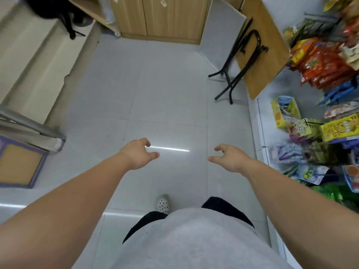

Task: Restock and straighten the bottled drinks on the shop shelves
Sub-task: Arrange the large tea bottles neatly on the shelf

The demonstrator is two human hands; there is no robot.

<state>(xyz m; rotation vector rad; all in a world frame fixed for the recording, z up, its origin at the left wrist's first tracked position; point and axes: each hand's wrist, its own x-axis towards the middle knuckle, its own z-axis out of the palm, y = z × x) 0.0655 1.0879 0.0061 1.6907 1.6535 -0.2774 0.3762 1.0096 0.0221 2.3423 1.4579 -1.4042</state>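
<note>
No bottled drinks show in the head view. My left hand (pixel 138 153) and my right hand (pixel 228 157) are both stretched out in front of me over the pale tiled floor (pixel 165 90), about a forearm's length apart. Each hand holds nothing, with its fingers loosely curled and apart. Below them I see my grey top, dark shorts and one dotted shoe (pixel 162 203).
A snack rack (pixel 318 133) full of coloured packets lines the right side. A folded wooden table with black legs (pixel 258 55) leans at the back right. Wooden cabinets (pixel 161 16) stand at the far end. A beige counter (pixel 33 61) runs along the left.
</note>
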